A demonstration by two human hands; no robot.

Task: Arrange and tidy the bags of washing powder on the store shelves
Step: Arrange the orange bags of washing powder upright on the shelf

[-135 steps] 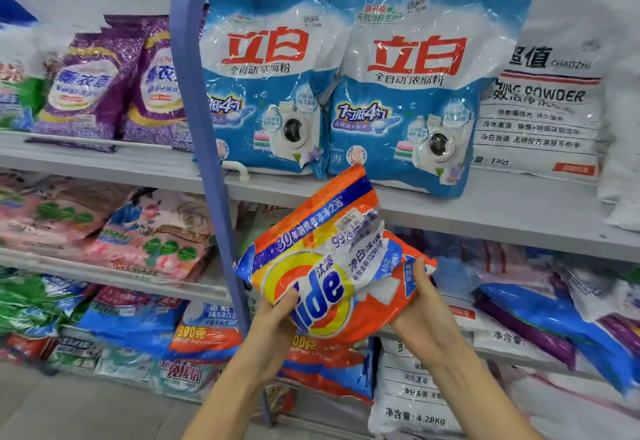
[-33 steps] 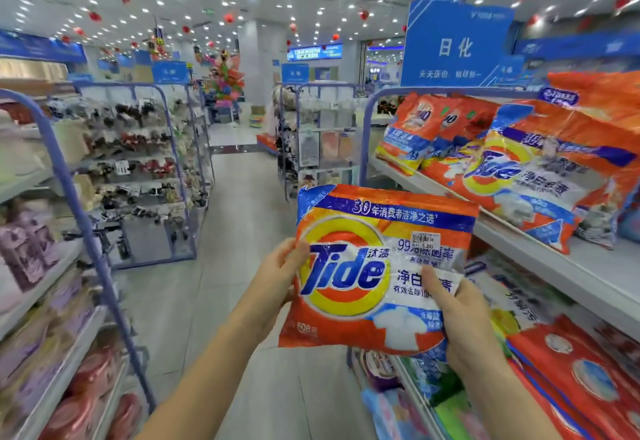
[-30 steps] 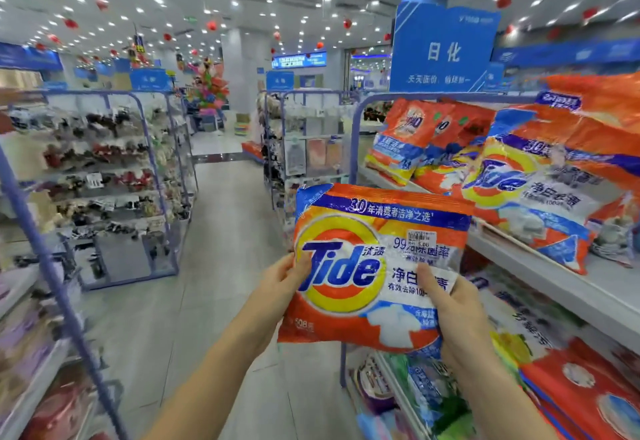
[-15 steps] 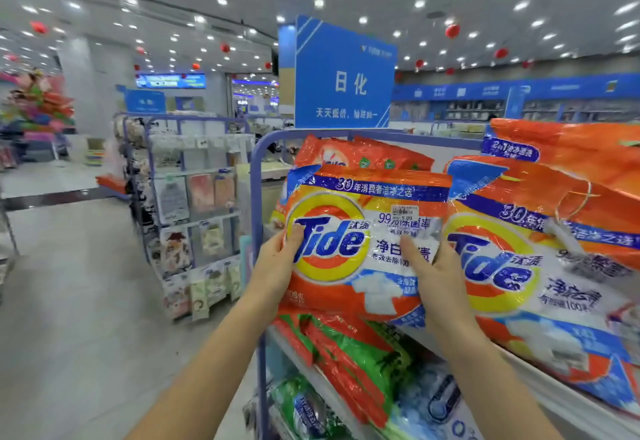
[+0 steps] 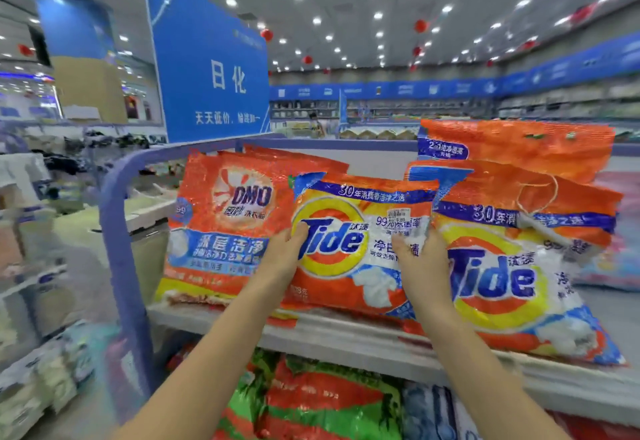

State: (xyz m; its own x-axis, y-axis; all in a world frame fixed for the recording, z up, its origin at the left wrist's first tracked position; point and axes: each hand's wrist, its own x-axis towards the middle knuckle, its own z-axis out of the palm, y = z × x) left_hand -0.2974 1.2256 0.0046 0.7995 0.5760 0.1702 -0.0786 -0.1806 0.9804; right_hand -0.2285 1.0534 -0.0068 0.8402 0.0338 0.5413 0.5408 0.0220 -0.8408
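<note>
1. Item pos.: you hold the small Tide bag (image 5: 360, 242) upright, label facing you, at frame centre over the top shelf (image 5: 346, 339). Its lower edge is at shelf level; contact w/ the shelf can't be confirmed
2. L hand (image 5: 280, 259): clamped on the bag's 9 o'clock edge, thumb on the front over the logo, other fingers hidden behind
3. R hand (image 5: 420, 266): clamped on the bag's 3 o'clock side, thumb on the front over the white text, other fingers hidden behind
4. Neighbours: OMO bag (image 5: 225, 228) stands at 9 o'clock of the small bag, big Tide bag (image 5: 519, 266) at 3 o'clock. The small bag sits btwn them and overlaps the near edge of each. An orange bag (image 5: 519, 148) stands behind the big Tide, at 1 o'clock
5. Surroundings: blue sign (image 5: 211, 68) on the rack top at 11 o'clock; frame post (image 5: 117, 231) at 9 o'clock, beyond the OMO bag; green-and-red bags (image 5: 311, 405) on the tier below, at 6 o'clock
</note>
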